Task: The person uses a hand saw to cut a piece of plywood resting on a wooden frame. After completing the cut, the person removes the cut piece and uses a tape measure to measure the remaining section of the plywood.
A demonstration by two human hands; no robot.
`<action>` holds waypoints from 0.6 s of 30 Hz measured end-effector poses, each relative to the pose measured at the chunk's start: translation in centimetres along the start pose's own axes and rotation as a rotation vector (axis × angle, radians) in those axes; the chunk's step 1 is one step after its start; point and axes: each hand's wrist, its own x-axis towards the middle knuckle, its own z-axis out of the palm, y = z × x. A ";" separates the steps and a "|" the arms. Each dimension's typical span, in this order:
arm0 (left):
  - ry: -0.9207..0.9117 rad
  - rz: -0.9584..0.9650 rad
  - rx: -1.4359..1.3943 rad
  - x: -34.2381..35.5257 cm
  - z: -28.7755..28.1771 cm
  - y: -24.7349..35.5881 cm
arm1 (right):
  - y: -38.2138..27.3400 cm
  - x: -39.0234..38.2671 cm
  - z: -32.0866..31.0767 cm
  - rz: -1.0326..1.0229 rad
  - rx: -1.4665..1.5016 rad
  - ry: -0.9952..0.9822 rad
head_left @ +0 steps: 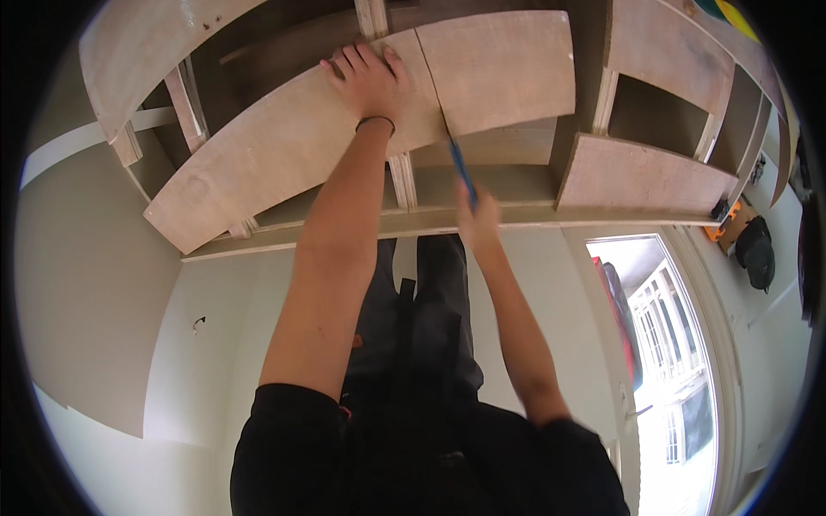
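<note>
A long plywood board [284, 138] lies across a wooden frame, tilted up to the right. My left hand [370, 82] presses flat on it near its far edge, fingers spread. To the right of that hand, a thin dark line runs across the board from the far edge towards me. My right hand [479, 215] is closed round the near end of a blue handsaw [459, 162]. The saw shows almost edge-on, its far end at the board's near edge, in line with the dark line. The right hand is slightly blurred.
The timber frame [403, 181] has open bays under the board. More plywood panels [641, 172] sit on it at the right and far left [146, 60]. A bright doorway [675, 344] stands at lower right. A black bag [755, 254] lies at the far right.
</note>
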 end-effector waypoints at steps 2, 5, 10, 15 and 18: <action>0.034 0.000 -0.025 0.0 0.0 0.1 | 0.0 5.0 3.0 -0.067 -0.019 0.066; -0.006 0.008 0.011 0.1 -0.2 0.1 | 3.4 3.0 2.6 -0.048 0.038 -0.014; 0.012 -0.004 -0.022 0.2 -0.5 0.2 | 8.7 -16.7 -4.3 0.130 -0.060 -0.106; 0.026 0.022 0.023 0.1 -0.6 0.2 | 3.6 -13.1 -5.5 0.170 -0.124 -0.088; -0.009 0.018 0.008 0.0 -0.5 0.1 | -0.5 0.6 -0.5 -0.093 0.008 0.087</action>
